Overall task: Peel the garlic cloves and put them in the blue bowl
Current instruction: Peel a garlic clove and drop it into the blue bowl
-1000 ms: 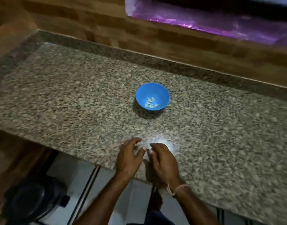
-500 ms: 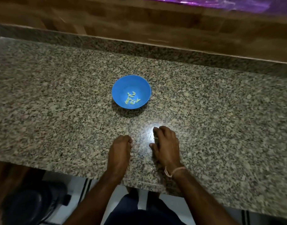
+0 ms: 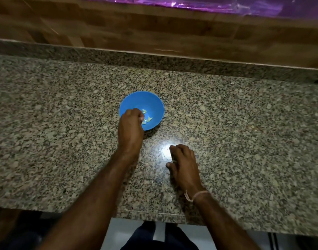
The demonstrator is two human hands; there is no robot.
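Peeled garlic cloves (image 3: 147, 119) lying pale in the bottom of the blue bowl (image 3: 151, 100), out in the middle of the granite counter (image 3: 244, 123). Best to let go low over the centre, well inside the rim and without a toss, to avoid a bounce onto the stone. Left hand (image 3: 130, 126) over the near-left rim, fingers (image 3: 138, 114) bunched and curled downward; pinching a clove or not, impossible to tell. Right hand (image 3: 184, 162) nearer the counter's front edge, apart from the bowl, fingertips (image 3: 174, 150) curled onto the granite. Holding anything or nothing, unclear.

The left hand (image 3: 131, 127) and right hand (image 3: 183, 163) are bare, as are both forearms; a thin pale thread (image 3: 196, 194) with a loose knotted end circles the right wrist, and dark blue clothing (image 3: 154, 237), probably trousers, shows dimly below.
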